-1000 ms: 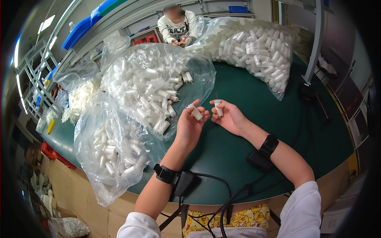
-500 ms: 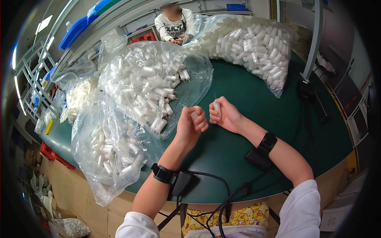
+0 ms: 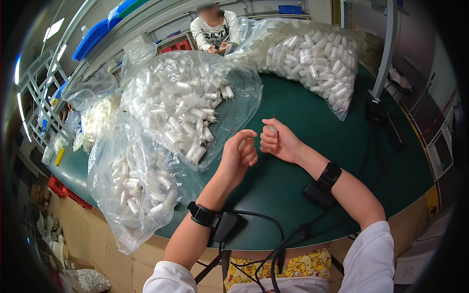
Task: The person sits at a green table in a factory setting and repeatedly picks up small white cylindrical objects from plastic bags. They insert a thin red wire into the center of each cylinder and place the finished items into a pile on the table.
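Note:
My left hand (image 3: 238,155) is curled above the green table, its index finger stretched toward the right hand. A white cylinder lies mostly hidden in its fingers, beside the bag of loose cylinders. Just to the right, my right hand (image 3: 282,142) is closed round another white cylinder (image 3: 272,130), whose thin dark reddish lead sticks up past the thumb. The two hands are close together but apart. Left of them, an open clear plastic bag (image 3: 246,105) spreads over the table with many white cylinders (image 3: 198,113), some with metal pins or leads at the end.
A second clear bag (image 3: 141,185) of cylinders hangs over the table's near left edge. Another full bag (image 3: 312,58) stands at the far right. Across the green table (image 3: 312,229) sits a person (image 3: 215,29). Black cables (image 3: 273,229) run from my wrist bands. A metal post (image 3: 386,53) rises at right.
My left index finger has stretched out toward the right hand, and the cylinder there is now more hidden. My right fingers have closed further round their cylinder, the thumb pointing left.

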Demonstrator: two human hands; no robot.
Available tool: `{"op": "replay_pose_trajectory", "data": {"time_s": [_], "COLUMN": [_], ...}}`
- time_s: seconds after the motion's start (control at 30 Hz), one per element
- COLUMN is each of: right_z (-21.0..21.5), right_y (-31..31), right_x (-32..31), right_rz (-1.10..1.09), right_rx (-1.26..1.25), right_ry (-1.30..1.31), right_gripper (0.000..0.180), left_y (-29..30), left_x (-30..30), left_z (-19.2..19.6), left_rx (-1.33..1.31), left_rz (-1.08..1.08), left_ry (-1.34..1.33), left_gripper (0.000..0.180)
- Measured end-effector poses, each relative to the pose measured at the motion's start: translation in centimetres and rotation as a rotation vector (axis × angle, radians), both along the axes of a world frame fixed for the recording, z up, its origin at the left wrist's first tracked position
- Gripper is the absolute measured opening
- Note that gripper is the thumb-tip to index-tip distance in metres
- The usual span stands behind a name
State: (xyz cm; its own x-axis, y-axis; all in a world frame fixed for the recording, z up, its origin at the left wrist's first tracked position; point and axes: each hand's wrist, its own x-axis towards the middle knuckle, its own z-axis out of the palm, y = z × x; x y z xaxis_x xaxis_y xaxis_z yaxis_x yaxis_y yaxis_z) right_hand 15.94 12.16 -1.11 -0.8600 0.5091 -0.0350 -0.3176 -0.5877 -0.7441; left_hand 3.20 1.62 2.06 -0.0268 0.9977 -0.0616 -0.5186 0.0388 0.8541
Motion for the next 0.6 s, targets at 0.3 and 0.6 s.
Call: {"op": "replay_pose_trajectory", "data": {"time_s": [0.3,0.6], "right_z": [0.3,0.4], "right_y": [-0.1,-0.5], "right_x": [0.3,0.0], "right_rz": [0.019,-0.011], "right_rx": [-0.017,0.015], "right_ry": [-0.019,-0.024], "right_gripper": [0.013,0.029], "left_y": [-0.3,0.4], "left_x": [-0.6,-1.4], "left_z": [-0.3,-1.3], "left_rx": [-0.017,0.089], "left_rz": [-0.133,-0.148], "left_ry": [0.095,-0.207], "left_gripper": [0.012,0.016]}}
